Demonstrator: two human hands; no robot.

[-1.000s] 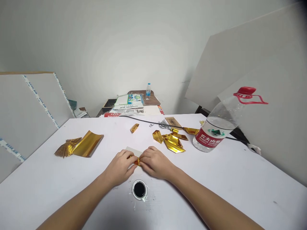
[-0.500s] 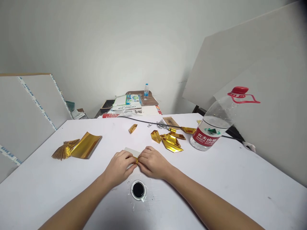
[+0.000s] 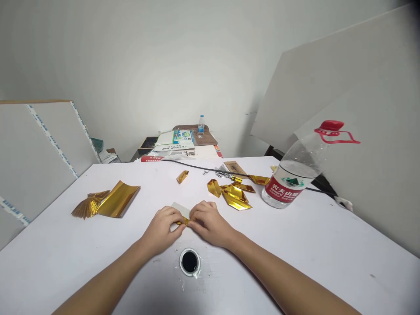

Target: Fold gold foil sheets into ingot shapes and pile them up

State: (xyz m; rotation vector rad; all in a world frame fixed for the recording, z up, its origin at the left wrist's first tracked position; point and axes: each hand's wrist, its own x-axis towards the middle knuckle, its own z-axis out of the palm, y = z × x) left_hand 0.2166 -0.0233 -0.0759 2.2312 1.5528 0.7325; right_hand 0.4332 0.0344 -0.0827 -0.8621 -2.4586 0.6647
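My left hand (image 3: 162,230) and my right hand (image 3: 208,223) meet at the middle of the white table (image 3: 328,245). Both pinch a small piece of gold foil paper (image 3: 182,222) pressed against the tabletop. Its white underside (image 3: 181,208) sticks out beyond my fingertips. Most of the gold piece is hidden under my fingers.
A stack of gold foil sheets (image 3: 118,199) and a fanned gold bundle (image 3: 87,205) lie at the left. Several folded gold pieces (image 3: 234,194) lie beyond my right hand, one more (image 3: 182,176) farther back. A large water bottle (image 3: 295,175) stands right. A round hole (image 3: 190,261) sits near me; a black cable (image 3: 197,166) crosses the back.
My fingers have shifted slightly on the gold paper, pressing it down. The view has moved a little; nothing else on the table has moved.
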